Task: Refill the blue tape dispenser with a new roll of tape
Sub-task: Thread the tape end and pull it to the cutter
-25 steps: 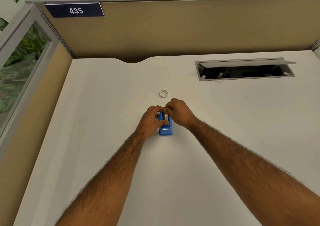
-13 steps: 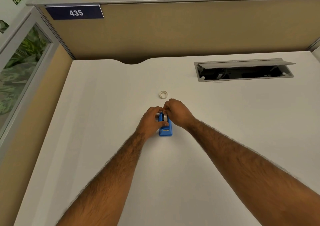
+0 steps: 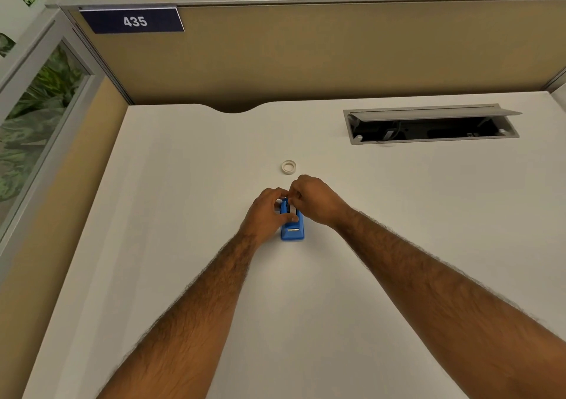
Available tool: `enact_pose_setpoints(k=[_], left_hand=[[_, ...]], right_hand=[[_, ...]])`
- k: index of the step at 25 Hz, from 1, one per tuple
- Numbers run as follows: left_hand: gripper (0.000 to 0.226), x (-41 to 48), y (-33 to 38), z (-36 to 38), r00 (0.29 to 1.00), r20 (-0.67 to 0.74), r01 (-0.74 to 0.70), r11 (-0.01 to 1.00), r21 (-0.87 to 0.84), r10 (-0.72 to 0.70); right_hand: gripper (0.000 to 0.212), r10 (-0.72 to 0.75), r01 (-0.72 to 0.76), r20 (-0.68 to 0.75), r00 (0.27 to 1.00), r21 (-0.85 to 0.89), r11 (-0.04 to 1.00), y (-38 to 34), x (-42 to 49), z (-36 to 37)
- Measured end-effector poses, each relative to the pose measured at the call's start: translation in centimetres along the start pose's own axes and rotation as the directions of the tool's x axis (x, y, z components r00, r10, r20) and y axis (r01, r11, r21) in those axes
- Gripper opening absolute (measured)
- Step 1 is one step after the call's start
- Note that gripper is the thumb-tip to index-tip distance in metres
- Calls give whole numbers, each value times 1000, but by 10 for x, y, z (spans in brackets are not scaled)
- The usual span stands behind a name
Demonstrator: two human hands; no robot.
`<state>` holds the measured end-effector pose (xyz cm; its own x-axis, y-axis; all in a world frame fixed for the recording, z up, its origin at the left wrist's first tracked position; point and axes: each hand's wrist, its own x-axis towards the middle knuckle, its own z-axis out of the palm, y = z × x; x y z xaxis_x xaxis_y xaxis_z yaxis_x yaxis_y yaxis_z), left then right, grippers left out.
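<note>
Blue tape dispenser point(image 3: 292, 230) sits clasped between left hand point(image 3: 266, 212) and right hand point(image 3: 315, 198).

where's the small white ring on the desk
In the head view, the white ring lies alone mid-desk, just beyond the right hand, apart from it.

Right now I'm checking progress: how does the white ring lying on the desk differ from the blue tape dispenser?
The white ring is small and round; the blue tape dispenser is larger and oblong. The ring lies flat and untouched, farther from the person; the dispenser is nearer, with the left hand and right hand on it. Both rest on the white desk.
</note>
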<state>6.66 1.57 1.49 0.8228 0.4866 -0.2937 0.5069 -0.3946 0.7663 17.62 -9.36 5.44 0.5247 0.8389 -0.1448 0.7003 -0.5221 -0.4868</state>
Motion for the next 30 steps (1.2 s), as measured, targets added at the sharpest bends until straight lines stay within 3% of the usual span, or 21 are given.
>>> enact_pose_setpoints(k=[4, 14, 20, 27, 30], left_hand=[[59, 0, 0, 1, 1000, -2, -9, 1000, 15, 9], [57, -5, 5, -1, 1000, -1, -25, 999, 22, 25], [60, -5, 7, -2, 1000, 5, -20, 999, 26, 20], [69, -6, -2, -5, 996, 54, -69, 996, -58, 73], [48, -6, -9, -14, 990, 81, -104, 990, -100, 112]], right_hand=[[19, -41, 44, 41, 998, -90, 995, 0, 0, -1], [15, -78, 75, -19, 997, -140, 987, -2, 2, 9], [17, 90, -80, -106, 990, 100, 992, 1, 0, 11], [16, 150, -128, -133, 980, 158, 979, -5, -13, 15], [16, 186, -160, -124, 975, 191, 968, -9, -21, 19]])
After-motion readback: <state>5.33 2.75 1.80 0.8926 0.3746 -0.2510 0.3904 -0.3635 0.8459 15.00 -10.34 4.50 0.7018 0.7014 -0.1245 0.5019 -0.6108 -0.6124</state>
